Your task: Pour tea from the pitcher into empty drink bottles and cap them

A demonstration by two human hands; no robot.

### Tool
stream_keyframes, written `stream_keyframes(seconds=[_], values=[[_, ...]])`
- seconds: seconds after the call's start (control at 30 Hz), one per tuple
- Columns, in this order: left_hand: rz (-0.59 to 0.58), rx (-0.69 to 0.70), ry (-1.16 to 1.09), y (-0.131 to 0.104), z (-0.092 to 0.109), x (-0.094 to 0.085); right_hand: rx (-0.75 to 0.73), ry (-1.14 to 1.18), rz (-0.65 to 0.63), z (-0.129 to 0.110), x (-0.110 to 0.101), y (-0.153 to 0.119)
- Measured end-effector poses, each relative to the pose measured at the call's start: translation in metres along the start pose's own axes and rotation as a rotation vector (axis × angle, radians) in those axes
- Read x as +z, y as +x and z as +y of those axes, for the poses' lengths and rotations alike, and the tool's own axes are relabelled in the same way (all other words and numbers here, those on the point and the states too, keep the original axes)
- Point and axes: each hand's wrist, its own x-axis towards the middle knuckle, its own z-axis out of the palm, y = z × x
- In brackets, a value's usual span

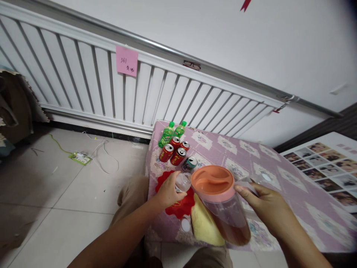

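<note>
Because its orange lid (213,180) end leans left, the tall clear plastic pitcher (228,219) with brown liquid low inside sits tilted over the near edge of the pink-purple patterned table (304,186), long axis running from lid down-right to base. Small clear bottle (182,182) is tipped too, uncapped mouth facing up-right, just beside the lid; can't tell if touching. Right hand (267,206) comes in from the right, fingers gripping the pitcher's handle, thumb on top. Left hand (169,191) reaches in from the near left corner, fingers and thumb closed around the bottle above a red scalloped mat (182,206). Bottle's lower part and label mostly covered by the hand; handle mostly hidden; pitcher slightly blurred, overlapping a soft yellow cloth (205,223) at the near edge. Both forearms cut off at the bottom.
</note>
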Motion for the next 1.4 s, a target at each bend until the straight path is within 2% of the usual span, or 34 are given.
stream_keyframes(seconds=[1.03,1.4], values=[[-0.009,-0.002,0.004,0.0006,0.0005,-0.0007,0.072,-0.022,-0.021,0.0005,0.0008,0.0019],[0.0,0.0,0.0,0.0007,-0.0006,0.0005,0.056,0.007,-0.037,-0.0027,0.0002,0.0003]])
